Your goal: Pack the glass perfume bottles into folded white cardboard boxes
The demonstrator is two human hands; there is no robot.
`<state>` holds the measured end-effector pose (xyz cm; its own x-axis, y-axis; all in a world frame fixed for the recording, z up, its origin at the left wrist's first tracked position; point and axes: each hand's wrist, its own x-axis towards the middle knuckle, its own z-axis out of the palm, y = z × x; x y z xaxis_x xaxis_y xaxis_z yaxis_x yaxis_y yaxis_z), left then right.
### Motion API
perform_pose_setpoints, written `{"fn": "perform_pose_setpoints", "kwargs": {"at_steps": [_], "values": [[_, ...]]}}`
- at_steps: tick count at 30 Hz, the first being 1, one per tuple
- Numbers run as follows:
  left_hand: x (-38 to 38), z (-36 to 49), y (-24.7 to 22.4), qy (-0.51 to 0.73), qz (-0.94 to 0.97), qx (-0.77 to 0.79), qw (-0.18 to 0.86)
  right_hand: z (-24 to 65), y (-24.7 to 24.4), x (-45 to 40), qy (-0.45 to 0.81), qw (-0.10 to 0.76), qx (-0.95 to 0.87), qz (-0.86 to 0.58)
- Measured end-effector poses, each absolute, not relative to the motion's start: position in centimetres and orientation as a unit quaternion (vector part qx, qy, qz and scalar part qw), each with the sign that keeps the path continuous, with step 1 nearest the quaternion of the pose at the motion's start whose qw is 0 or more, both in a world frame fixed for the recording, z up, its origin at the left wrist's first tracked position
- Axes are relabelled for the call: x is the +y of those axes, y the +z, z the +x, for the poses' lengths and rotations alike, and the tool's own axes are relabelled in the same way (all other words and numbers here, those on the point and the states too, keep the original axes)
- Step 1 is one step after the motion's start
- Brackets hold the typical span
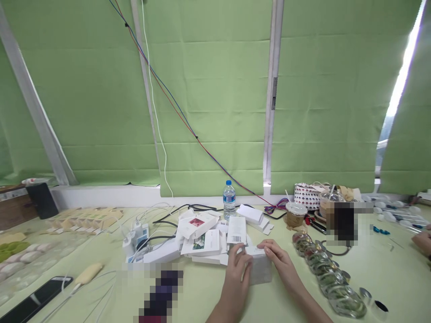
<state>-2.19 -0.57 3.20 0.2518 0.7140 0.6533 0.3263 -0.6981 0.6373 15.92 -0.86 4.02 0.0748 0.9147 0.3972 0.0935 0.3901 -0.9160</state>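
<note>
A small whitish box [261, 271] sits at the front middle of the table between my two hands. My left hand [238, 271] grips its left side with bent fingers. On the upper right edge of the same box, my right hand [279, 260] presses with its fingers closed. The box's top looks like a flap, but I cannot tell whether it is closed. Just beyond lies a pile of white printed cartons [204, 242], one with a barcode [236, 231] towards me. Right of my right hand runs a row of clear glass jars [323, 269] with greenery inside.
Behind the cartons stands a water bottle [229, 199]. A power strip [141, 237] with cables is at left, near a phone [35, 298]. Loose silver caps [365, 294] lie right of the jars, with drink cups [296, 215] behind. Another person's hand [422, 242] shows at the right edge.
</note>
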Motion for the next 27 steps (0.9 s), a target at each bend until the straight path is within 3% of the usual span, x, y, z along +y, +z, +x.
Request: {"fn": "perform_pose_setpoints", "kwargs": {"at_steps": [7, 17, 27], "values": [[-0.6, -2.2, 3.1, 0.446, 0.829, 0.315, 0.124, 15.7, 3.9, -1.1, 0.277, 0.566, -0.638, -0.443], [0.5, -0.5, 4.2, 0.322, 0.867, 0.358, -0.128, 15.4, 3.4, -1.3, 0.205, 0.543, -0.68, -0.449], [0.0, -1.0, 4.6, 0.344, 0.881, 0.315, -0.08, 15.7, 2.8, -1.2, 0.06, 0.501, -0.727, -0.467]]}}
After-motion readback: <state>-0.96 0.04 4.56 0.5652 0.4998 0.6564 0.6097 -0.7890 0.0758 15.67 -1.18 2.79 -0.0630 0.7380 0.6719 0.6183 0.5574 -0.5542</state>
